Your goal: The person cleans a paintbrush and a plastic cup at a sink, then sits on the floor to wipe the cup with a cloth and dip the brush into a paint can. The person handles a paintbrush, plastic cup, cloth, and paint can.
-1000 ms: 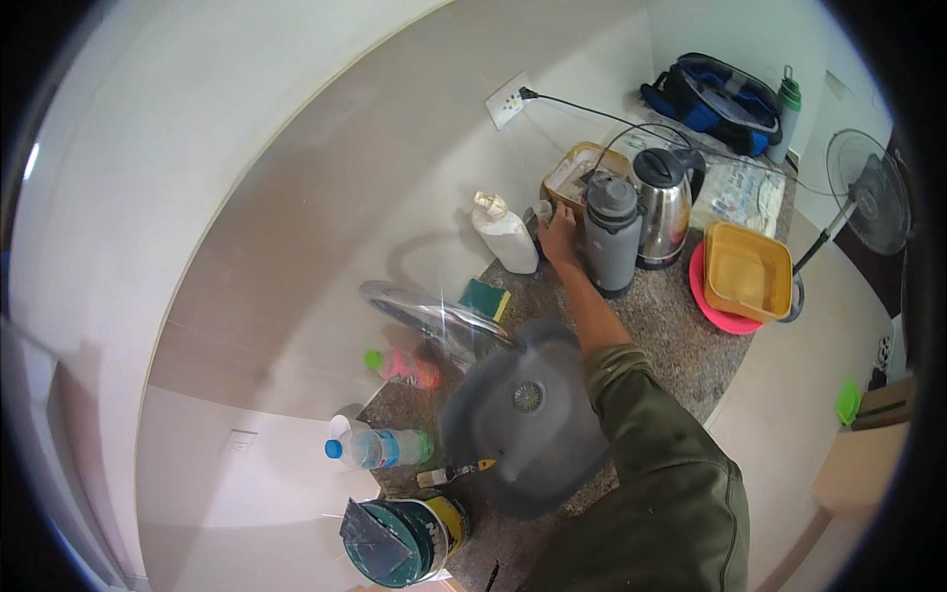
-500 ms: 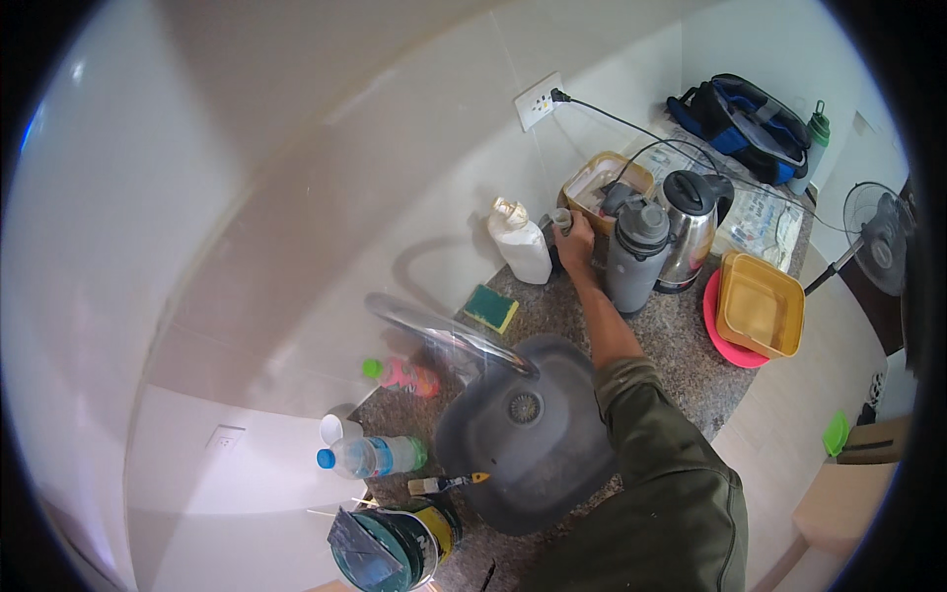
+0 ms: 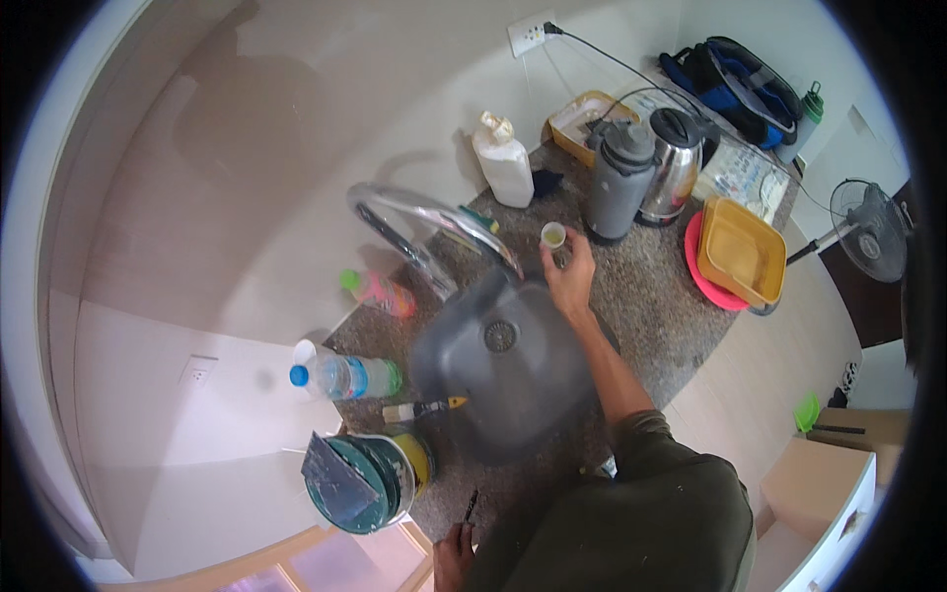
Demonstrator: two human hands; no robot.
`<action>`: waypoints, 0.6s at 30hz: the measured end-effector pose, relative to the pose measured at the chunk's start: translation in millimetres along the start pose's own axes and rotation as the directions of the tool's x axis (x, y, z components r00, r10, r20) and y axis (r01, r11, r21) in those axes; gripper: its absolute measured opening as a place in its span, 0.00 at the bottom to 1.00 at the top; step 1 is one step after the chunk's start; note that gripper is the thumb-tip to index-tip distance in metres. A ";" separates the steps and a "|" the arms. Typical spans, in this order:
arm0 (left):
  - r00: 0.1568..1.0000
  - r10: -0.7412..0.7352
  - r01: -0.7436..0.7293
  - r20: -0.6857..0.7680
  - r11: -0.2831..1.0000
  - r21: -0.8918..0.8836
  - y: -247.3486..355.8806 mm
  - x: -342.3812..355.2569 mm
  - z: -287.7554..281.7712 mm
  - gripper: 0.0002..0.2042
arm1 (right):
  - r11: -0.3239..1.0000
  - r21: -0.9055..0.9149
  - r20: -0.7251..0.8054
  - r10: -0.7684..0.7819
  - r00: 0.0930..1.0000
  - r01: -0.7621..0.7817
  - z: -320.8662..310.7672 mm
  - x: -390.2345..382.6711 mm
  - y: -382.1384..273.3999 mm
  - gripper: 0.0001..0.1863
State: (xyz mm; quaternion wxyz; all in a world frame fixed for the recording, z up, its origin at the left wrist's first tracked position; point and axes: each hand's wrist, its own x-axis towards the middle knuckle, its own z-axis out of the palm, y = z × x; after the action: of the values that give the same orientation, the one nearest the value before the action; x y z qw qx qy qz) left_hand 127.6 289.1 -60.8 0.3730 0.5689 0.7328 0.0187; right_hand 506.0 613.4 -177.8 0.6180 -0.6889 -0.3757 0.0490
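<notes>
My right hand holds a small pale cup with a yellowish rim above the far rim of the grey sink. The cup sits just right of the curved chrome tap and just in front of the grey flask. My left hand is low at the near counter edge, beside a small dark object. Its fingers are partly cut off by the picture's edge, so its grip is unclear.
A steel kettle stands by the flask, with a white bottle to the left. A yellow basin lies on a red plate. Left of the sink are a water bottle, a brush and a paint bucket.
My right hand has drawn back from beside the grey flask toward the sink and now holds the small cup. The view has tilted toward the counter.
</notes>
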 end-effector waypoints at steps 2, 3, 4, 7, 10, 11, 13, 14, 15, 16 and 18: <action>1.000 0.006 -0.005 0.026 1.000 -0.025 -4.0 -3.3 -2.8 0.14 | 0.998 0.056 0.132 -0.007 0.991 -0.001 -31.2 -36.2 -14.4 0.23; 0.999 0.022 -0.022 0.024 1.000 0.000 -2.4 -4.9 -4.6 0.14 | 0.997 0.078 0.190 -0.010 0.982 -0.005 -48.9 -50.9 -21.9 0.23; 0.999 0.038 -0.038 0.022 0.999 0.022 8.7 -7.4 -8.7 0.15 | 0.996 0.092 0.204 -0.011 0.979 -0.008 -63.9 -64.4 -33.5 0.23; 0.997 0.062 -0.063 0.051 0.998 0.010 4.5 -13.6 -13.8 0.16 | 0.988 0.145 0.270 -0.082 0.959 0.044 -96.5 -97.5 -59.5 0.22; 0.982 0.174 -0.178 0.073 0.983 0.041 -17.3 -13.4 -14.7 0.16 | 0.984 0.088 0.252 -0.172 0.952 0.154 -125.5 -121.0 -77.0 0.23; 0.977 0.201 -0.204 0.074 0.978 0.043 -19.6 -14.7 -15.0 0.16 | 0.981 0.093 0.246 -0.187 0.951 0.168 -134.6 -129.1 -83.2 0.23; 0.959 0.262 -0.268 0.103 0.962 0.048 -28.4 -13.4 -15.9 0.16 | 0.976 0.103 0.235 -0.212 0.948 0.193 -150.0 -144.6 -95.6 0.24; 0.946 0.297 -0.306 0.131 0.951 0.051 -36.8 -8.5 -15.6 0.16 | 0.977 0.100 0.226 -0.208 0.952 0.190 -159.4 -152.6 -102.8 0.24; 0.929 0.333 -0.344 0.164 0.938 0.047 -43.8 -3.7 -14.7 0.16 | 0.978 0.088 0.220 -0.205 0.954 0.190 -169.6 -160.2 -111.8 0.23; 0.911 0.370 -0.379 0.184 0.925 0.018 -46.0 0.5 -13.0 0.16 | 0.979 0.076 0.214 -0.200 0.956 0.188 -179.8 -167.4 -119.0 0.23; 0.874 0.432 -0.439 0.221 0.898 -0.018 -43.1 6.1 -13.8 0.16 | 0.989 0.067 0.232 -0.145 0.962 0.133 -198.7 -182.5 -126.6 0.23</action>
State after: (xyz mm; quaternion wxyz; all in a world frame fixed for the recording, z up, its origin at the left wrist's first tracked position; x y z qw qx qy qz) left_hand 84.0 284.6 -73.6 0.4285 0.7237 0.5402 0.0273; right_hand 423.7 340.2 -91.8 0.5879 -0.6343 -0.4927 0.0967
